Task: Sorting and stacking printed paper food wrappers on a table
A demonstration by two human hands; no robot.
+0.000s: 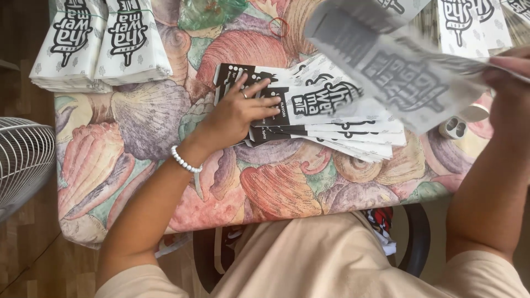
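Pinching one printed paper bag [386,72] in the right hand [510,83], lifting it blurred above the table [165,182]. Pressing the left hand [237,113], fingers spread flat, on the fanned bag pile [331,124]. Best holding that pile steady. Leaving open cloth near the front edge; bundled stacks [99,44] crowding the far side.

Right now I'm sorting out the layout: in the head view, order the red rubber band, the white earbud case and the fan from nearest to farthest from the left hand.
1. Red rubber band, above the left hand, near the table's top edge.
2. White earbud case, far to its right.
3. Fan, off the table on the left.
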